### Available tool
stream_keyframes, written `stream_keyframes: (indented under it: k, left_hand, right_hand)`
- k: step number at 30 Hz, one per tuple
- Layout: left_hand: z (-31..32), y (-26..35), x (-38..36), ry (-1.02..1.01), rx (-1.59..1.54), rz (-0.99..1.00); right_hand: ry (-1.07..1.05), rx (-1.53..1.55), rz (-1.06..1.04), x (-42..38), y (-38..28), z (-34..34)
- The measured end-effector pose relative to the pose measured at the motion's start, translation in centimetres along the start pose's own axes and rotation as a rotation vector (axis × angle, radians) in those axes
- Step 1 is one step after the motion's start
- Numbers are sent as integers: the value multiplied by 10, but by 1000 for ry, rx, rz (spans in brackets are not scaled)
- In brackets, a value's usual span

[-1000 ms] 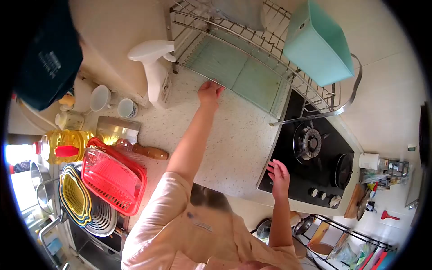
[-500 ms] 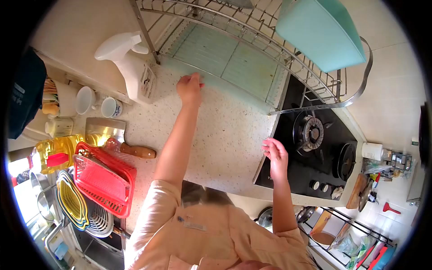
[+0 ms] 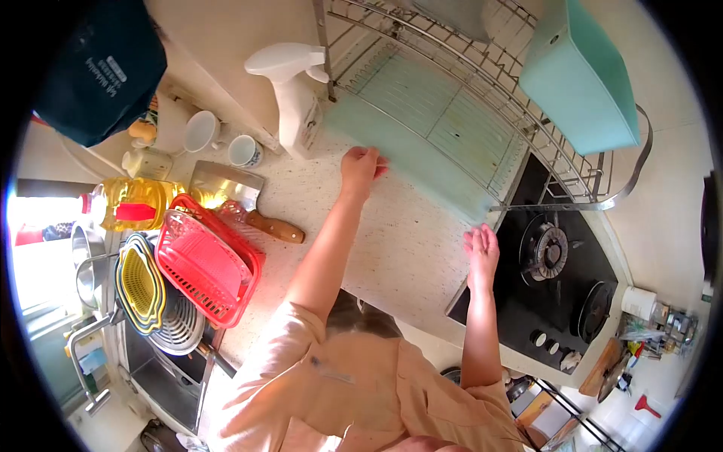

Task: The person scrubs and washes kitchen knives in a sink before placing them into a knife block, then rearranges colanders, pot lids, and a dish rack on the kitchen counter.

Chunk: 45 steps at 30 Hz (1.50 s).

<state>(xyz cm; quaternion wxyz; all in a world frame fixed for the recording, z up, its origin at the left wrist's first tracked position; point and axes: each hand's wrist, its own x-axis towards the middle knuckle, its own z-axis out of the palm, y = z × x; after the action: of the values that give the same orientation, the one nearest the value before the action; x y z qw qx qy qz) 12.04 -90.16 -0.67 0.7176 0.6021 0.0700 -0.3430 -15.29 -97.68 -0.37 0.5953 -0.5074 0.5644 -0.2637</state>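
A pale green, see-through drip tray (image 3: pixel 410 164) lies under the wire dish rack (image 3: pixel 452 64), with a strip of it sticking out over the counter toward me. My left hand (image 3: pixel 361 172) is closed on the front edge of this tray, thumb and fingers pinched together. At the tray's right front corner, my right hand (image 3: pixel 480 255) is raised with fingers stretched and slightly bent, fingertips right at the corner. Left of my left hand stands a white spray bottle (image 3: pixel 292 98). Further left, a cleaver (image 3: pixel 260 215) with a wooden handle rests on the counter.
A black gas stove (image 3: pixel 520 294) borders the counter on the right. On the left are a red plastic basket (image 3: pixel 248 297), an oil bottle (image 3: pixel 135 202), nested colanders (image 3: pixel 143 290) and two cups. A mint green bin (image 3: pixel 584 90) sits on the rack's right end.
The drip tray has slid toward me from under the rack, my left hand moving with its edge. My right hand has come up to the tray's corner. The whole view has shifted too.
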Motion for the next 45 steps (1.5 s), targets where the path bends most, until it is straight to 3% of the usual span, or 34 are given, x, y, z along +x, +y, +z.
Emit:
stream_keyframes:
  k: [3,6,8,11,14,17,27,29,34,36,38,41,42,43,45]
  left_hand:
    - [-11,-3,4,-70,168,23]
    - [-37,25,-35,250,929,443]
    - [-58,35,-59,507,831,659]
    - [-78,61,-57,776,967,1128]
    - [-82,78,-23,646,948,1214]
    - [-88,79,-1,429,939,968]
    - [-118,76,-60,326,884,721]
    - [-123,72,-69,340,854,743]
    - [-129,62,-67,419,922,852]
    - [-138,57,-55,396,939,784]
    - [-142,56,-54,436,1060,924]
    - [-116,74,-94,605,1142,929]
    - [-106,77,-108,677,1162,971]
    - [-100,75,-116,633,1143,1005]
    - [-81,62,-117,314,893,779]
  right_hand:
    - [52,185,37,19,-7,8]
    - [11,235,96,30,-10,7]
    - [10,252,112,26,-15,10]
    - [-23,252,69,36,1,1]
    - [-33,208,71,37,1,1]
    - [-34,189,72,36,1,2]
    - [-61,184,80,29,-4,-3]
    - [-32,188,112,19,-3,-3]
    - [-198,108,176,-15,11,-4]
    - [-163,79,97,-29,8,-4]
    - [-24,38,-51,-37,-9,-8]
    - [108,-76,-494,-8,-14,-28]
    - [171,-164,-559,-18,-47,-24]
    - [192,-187,-581,-14,-61,-25]
    - [194,-249,-601,-2,-82,-23]
